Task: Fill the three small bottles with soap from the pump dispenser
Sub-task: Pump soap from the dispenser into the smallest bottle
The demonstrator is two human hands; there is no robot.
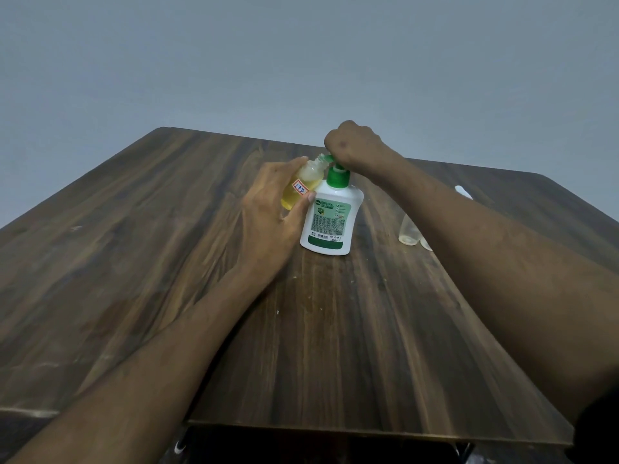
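**Small bottle held tilted at the pump spout**

A small clear bottle is held tilted just left of the pump dispenser, its open neck leaning right and touching the tip of the green spout. Yellow soap fills its lower part, up to about the shoulder; the neck is clear. A white label with red handwriting sits on its side. The left hand grips this bottle, thumb across the lower front and fingers wrapped round the far side, and holds it off the table, against the dispenser's upper left shoulder.

The dispenser stands upright on the wooden table, a white bottle with a green collar and a green and white printed label facing the camera. Its contents cannot be seen through the white wall. The right hand is closed in a fist on top of the green pump head, coming down from the right.

To the right of the dispenser, apart from it, a clear bottle stands on the table and looks empty. A second clear bottle touches it on the far side, mostly hidden by the right forearm; its contents cannot be told. Further right and beyond the dispenser lies a small white cap-like object, too blurred to name.
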